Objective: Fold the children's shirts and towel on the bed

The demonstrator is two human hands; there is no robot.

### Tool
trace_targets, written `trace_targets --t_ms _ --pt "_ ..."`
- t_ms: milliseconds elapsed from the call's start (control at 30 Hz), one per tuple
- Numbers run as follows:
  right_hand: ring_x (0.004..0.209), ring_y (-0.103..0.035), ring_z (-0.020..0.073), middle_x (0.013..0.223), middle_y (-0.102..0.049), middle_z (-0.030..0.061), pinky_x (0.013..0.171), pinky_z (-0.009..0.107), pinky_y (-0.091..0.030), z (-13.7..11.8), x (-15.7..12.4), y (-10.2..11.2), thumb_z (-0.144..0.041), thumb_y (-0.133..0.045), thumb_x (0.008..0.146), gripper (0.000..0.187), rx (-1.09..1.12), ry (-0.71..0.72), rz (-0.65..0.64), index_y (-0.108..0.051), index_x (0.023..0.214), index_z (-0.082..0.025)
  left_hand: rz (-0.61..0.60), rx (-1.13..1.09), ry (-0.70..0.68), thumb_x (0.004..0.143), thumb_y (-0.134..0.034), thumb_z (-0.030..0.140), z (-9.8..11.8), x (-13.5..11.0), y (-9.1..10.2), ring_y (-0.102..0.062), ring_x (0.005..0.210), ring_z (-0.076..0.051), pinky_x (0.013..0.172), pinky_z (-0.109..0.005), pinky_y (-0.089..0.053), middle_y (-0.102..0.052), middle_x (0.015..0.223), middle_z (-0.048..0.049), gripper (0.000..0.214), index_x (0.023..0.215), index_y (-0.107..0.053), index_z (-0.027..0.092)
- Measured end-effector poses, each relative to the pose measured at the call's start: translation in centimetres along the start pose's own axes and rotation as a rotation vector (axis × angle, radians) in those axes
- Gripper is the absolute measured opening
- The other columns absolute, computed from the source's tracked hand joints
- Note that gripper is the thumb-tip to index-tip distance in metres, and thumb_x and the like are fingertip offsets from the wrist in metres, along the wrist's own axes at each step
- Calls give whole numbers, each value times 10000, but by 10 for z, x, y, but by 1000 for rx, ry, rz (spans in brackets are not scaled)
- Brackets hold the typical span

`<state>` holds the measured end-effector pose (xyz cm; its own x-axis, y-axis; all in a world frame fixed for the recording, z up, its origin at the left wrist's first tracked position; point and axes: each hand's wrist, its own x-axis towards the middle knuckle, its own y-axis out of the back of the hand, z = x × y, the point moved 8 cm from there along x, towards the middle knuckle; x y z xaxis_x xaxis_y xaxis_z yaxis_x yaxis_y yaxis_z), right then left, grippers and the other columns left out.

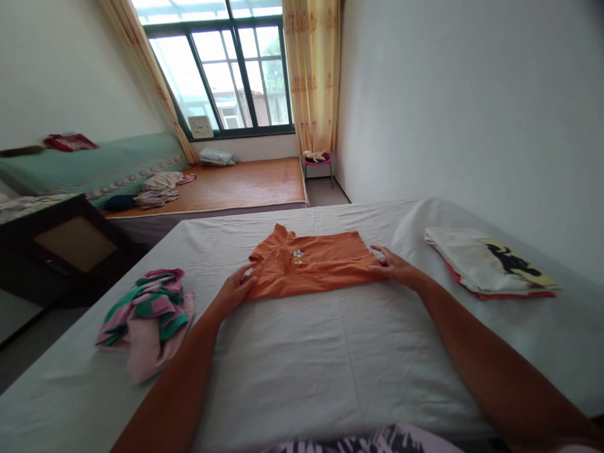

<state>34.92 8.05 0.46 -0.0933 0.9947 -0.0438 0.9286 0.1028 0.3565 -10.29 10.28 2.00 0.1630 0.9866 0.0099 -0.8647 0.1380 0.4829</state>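
An orange shirt (311, 263) lies folded lengthwise on the white sheet (330, 358), its collar to the left. My left hand (236, 288) pinches the shirt's near left corner, fingers curled on the cloth. My right hand (394, 265) rests on the shirt's right end, fingers bent over the edge and gripping it.
A crumpled pink and green garment (148, 314) lies at the left of the sheet. A folded stack of clothes (491, 264) sits at the right by the wall. Beyond are a dark cabinet (61, 245), a second bed (226, 185) and a window (226, 69).
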Motion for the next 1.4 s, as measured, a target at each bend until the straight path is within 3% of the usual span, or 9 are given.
trace_targets --t_ms 200,400,467,567,667,767,833,1133,1400 --pt "947 -630 189 1047 -679 47 831 323 -501 -11 9 9 -285 -493 865 319 -224 199 213 -572 1168 -225 -143 129 -106 729 -607 509 9 4 -4 -593 1097 -276 975 -377 -437 -690 1142 -89 495 1079 -715 176" --pt "879 -645 186 999 -702 32 852 313 -494 -15 1 5 -191 -537 804 243 -537 237 64 -687 993 -227 -260 340 -102 750 -567 424 5 -1 0 -656 912 -234 865 -341 -500 -715 1057 -58 427 1087 -717 210" --pt "884 -641 197 1035 -688 52 836 311 -499 -23 -4 7 -183 -570 786 252 -676 235 90 -689 1005 -216 -197 547 -127 798 -525 419 11 -3 4 -654 837 -212 834 -339 -507 -708 1009 -50 390 1083 -719 237" --pt "1052 -584 259 1200 -618 109 912 382 -466 -50 -15 -1 -230 -542 848 296 -886 331 287 -656 1121 -206 92 771 -235 867 -469 387 37 -8 8 -613 986 -225 903 -349 -486 -665 1092 -60 341 1059 -717 255" --pt "1229 -480 236 1337 -547 79 1037 401 -375 -74 -24 -51 -242 -390 944 364 -916 540 197 -588 1250 -236 170 790 -444 924 -396 318 65 -18 -25 -498 1207 -216 1029 -350 -417 -608 1245 -52 359 1156 -661 248" --pt "1344 -371 190 1445 -454 27 1110 389 -285 -74 -31 -109 -347 -315 984 434 -908 643 -100 -463 1385 -278 -68 792 -571 964 -338 367 71 -27 -80 -364 1348 -209 1124 -376 -306 -485 1420 -37 446 1357 -502 234" --pt "1395 -289 193 1502 -370 16 1137 412 -225 -63 -30 -124 -461 -290 979 503 -942 600 -184 -367 1448 -296 -191 836 -526 963 -321 464 63 -29 -103 -282 1400 -232 1144 -419 -254 -359 1511 -25 533 1448 -369 248" --pt "1433 -190 208 1554 -244 0 1144 475 -158 -10 -5 -52 -568 -173 948 611 -1081 180 -22 -234 1497 -308 -155 977 -243 968 -203 499 28 -13 -77 -167 1442 -211 1154 -426 -166 -229 1560 -1 573 1488 -275 272" --pt "1433 -188 195 1552 -253 19 1141 490 -157 0 3 -43 -560 -167 944 631 -1103 130 15 -227 1501 -270 -39 1035 -84 943 -262 527 7 -4 -50 -206 1430 -253 1125 -470 -210 -226 1558 -62 623 1483 -294 218"
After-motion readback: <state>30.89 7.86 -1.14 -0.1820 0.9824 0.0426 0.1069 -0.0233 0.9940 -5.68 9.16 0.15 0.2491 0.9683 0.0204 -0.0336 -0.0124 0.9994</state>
